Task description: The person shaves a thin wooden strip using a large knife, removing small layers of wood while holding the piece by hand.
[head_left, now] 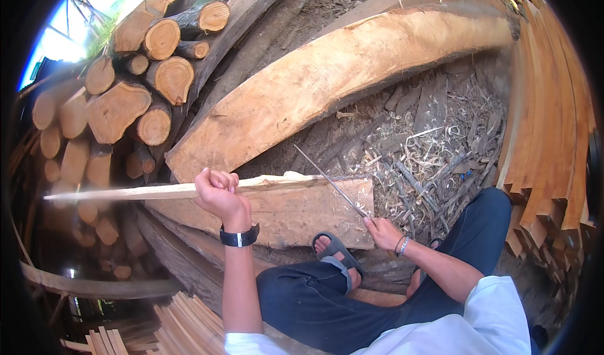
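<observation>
While the left hand [219, 194] grips a pale wooden stick [267, 181], the right hand [383, 233] holds a long blade [329, 180] ahead-left; shaving appears the current step, next requiring steady bracing.

Logs [162, 38] left, boards [541, 116] right

The near slab [296, 221] lies in the middle, the far slab [352, 66] beyond it, stretching from the logs to the boards. Along the near slab's far edge runs a stick [270, 181], in the left hand [217, 196], its left end out toward the logs. A tool [346, 197] in the right hand [385, 235] slants across the stick's right part; whether they touch is hard to tell. Shavings [450, 150] spread right of the near slab. A sandal [332, 249] sits at that slab's near edge, and strips [185, 320] lie at the lower left
</observation>
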Tool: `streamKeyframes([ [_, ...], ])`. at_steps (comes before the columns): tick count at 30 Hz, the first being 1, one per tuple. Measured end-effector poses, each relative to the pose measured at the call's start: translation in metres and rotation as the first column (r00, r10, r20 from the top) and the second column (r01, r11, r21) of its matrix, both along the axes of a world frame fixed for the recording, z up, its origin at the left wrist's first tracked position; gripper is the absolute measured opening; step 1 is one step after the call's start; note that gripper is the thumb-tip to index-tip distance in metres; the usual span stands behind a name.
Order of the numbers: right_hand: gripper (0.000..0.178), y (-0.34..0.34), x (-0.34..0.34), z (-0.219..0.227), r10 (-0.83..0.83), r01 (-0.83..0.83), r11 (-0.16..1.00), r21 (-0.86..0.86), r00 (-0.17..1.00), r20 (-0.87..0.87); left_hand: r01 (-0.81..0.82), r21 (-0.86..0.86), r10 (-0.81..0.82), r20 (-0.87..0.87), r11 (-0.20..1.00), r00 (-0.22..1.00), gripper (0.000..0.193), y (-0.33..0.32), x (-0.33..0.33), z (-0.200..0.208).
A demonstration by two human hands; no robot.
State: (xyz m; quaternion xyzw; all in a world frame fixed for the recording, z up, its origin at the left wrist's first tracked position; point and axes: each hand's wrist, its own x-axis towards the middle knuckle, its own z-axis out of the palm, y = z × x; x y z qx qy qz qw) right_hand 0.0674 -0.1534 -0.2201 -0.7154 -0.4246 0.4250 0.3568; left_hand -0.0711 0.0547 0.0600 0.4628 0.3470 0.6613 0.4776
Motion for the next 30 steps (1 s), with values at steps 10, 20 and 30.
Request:
streamKeyframes([
  [10,0.068,-0.004,0.001,0.018,0.057,-0.055,0.998,0.031,0.997,-0.058,0.356,0.066,-0.354,-0.047,0.932,0.934,0.04,-0.004,-0.04,-0.009],
  [20,0.067,-0.004,-0.016,0.02,0.044,-0.044,0.999,-0.016,0.998,-0.046,0.503,0.132,-0.503,-0.038,0.854,0.863,0.039,0.001,-0.077,-0.018],
  [30,0.061,0.002,-0.016,0.036,0.064,-0.069,0.995,-0.073,0.995,-0.074,0.147,0.04,-0.148,0.013,0.988,0.989,0.038,-0.007,-0.056,-0.013],
])
